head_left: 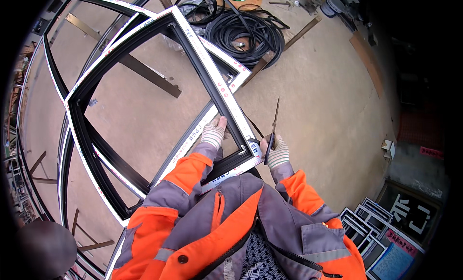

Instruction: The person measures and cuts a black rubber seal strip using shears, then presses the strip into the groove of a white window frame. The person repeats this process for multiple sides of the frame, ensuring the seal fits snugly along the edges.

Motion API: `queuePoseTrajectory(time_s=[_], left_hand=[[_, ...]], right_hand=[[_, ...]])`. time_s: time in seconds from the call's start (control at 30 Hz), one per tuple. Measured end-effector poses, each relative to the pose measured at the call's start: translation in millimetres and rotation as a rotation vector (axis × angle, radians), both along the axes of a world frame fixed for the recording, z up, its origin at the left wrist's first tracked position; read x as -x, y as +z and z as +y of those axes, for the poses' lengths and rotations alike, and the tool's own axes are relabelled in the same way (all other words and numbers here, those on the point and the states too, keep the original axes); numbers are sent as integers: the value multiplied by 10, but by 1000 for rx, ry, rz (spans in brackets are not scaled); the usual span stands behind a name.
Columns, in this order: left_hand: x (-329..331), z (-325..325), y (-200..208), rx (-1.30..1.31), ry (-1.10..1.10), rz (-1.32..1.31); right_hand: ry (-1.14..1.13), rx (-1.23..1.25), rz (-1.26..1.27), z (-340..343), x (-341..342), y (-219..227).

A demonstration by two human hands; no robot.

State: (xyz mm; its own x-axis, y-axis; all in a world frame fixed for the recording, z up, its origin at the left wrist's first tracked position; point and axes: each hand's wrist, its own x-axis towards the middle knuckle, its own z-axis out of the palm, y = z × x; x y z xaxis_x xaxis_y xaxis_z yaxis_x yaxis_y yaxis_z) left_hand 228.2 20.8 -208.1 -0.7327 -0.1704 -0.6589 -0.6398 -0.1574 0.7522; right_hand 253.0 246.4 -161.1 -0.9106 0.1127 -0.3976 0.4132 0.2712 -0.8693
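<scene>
A black window frame (223, 91) with white printed film along its faces lies tilted in front of me, its near corner close to my waist. My left hand (213, 131), in a striped glove with bare fingertips, is closed on the inner edge of its right bar, thumb uppermost. Just outside that bar, beside the corner, my gloved right hand (278, 153) grips a pair of scissors (275, 118), blades pointing away from me. A thin black rubber strip (254, 126) runs along the bar's outer side toward the right fingertips; whether they pinch it I cannot tell.
More film-covered frames (55, 70) lie beneath and to the left, over brown metal supports (152, 76). Coiled black rubber strip (246, 36) lies on the floor beyond. Small framed panels (369, 222) lean together at lower right. A white bucket (332, 6) stands far right.
</scene>
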Motion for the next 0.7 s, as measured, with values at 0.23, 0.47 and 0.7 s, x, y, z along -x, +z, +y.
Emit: queuePoseTrajectory(time_s=[0.23, 0.47, 0.7], left_hand=[[-220, 187, 215, 150, -153, 6], [58, -145, 848, 708, -539, 64], [664, -704, 157, 729, 139, 259]], right_hand=[[37, -4, 90, -26, -5, 99], [23, -40, 66, 3, -6, 21], [-30, -19, 16, 16, 5, -105]])
